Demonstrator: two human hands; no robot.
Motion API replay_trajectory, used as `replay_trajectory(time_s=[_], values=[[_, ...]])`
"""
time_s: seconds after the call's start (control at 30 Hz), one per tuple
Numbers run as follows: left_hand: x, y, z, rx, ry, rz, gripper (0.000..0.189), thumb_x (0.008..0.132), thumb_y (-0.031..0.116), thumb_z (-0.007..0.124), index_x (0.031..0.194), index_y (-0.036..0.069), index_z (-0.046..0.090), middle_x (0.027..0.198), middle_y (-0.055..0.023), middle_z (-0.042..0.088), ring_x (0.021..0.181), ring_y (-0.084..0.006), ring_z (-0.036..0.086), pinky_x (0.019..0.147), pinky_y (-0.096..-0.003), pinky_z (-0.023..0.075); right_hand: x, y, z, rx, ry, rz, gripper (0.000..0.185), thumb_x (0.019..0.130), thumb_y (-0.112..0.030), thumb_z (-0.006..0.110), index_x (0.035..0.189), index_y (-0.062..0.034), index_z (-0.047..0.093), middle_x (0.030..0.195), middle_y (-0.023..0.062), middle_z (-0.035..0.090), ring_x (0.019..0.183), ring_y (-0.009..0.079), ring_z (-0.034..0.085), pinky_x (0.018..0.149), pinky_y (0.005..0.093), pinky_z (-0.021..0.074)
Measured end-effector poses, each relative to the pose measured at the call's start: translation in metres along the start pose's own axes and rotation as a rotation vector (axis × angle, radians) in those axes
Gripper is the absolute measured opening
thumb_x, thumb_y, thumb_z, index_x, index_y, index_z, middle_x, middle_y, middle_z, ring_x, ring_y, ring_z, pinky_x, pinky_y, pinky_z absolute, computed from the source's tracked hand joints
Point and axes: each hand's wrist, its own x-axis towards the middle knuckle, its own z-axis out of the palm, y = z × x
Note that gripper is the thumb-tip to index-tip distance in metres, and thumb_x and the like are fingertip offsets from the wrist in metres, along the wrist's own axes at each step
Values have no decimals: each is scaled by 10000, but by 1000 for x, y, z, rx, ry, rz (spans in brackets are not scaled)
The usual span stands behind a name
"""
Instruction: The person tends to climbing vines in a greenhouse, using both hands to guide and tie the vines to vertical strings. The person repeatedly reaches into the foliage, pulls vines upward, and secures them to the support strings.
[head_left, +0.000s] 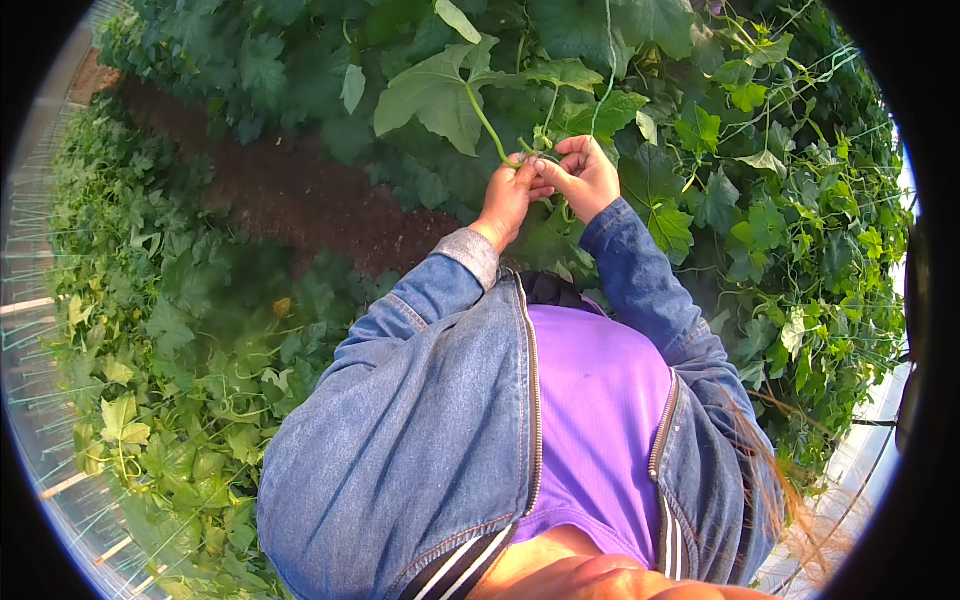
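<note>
My left hand (506, 199) pinches a green vine stem near the base of a thick leaf stalk (487, 124). That stalk carries a broad lobed leaf (431, 94), which hangs up and to the left. Close against it, my right hand (589, 176) has thumb and fingers together at the same stem; the fingertips partly hide what they grip. A pale green twine (609, 67) comes down from the top to the right hand's fingers. Just above the fingertips sits a small cluster of young shoots or buds (541, 139). Curled tendrils dangle below the right hand.
Dense climbing vines (750, 202) on strings rise ahead and to the right. Another leafy row (180, 315) grows on the left, with brown soil (300, 195) between the rows. Several strings and pale stakes (64, 486) line the far left edge.
</note>
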Motion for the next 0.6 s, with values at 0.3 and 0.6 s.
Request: replay_trajectory(time_s=[0.3,0.6], values=[[-14,-6,13,9,39,73,185,984,184,494,1083,29,504,1009,-65,589,865,-155,643,756,-265,533,1,-5,-3,-61,80,34,208,846,-175,691,898,-2,589,736,54,641,632,95,584,569,265,501],[-5,-16,-3,-12,21,8,266,945,135,562,1163,9,474,1001,-69,590,870,-156,643,755,-257,535,10,32,4,140,18,13,145,869,-80,610,1001,-26,585,816,31,610,657,73,544,596,234,460]])
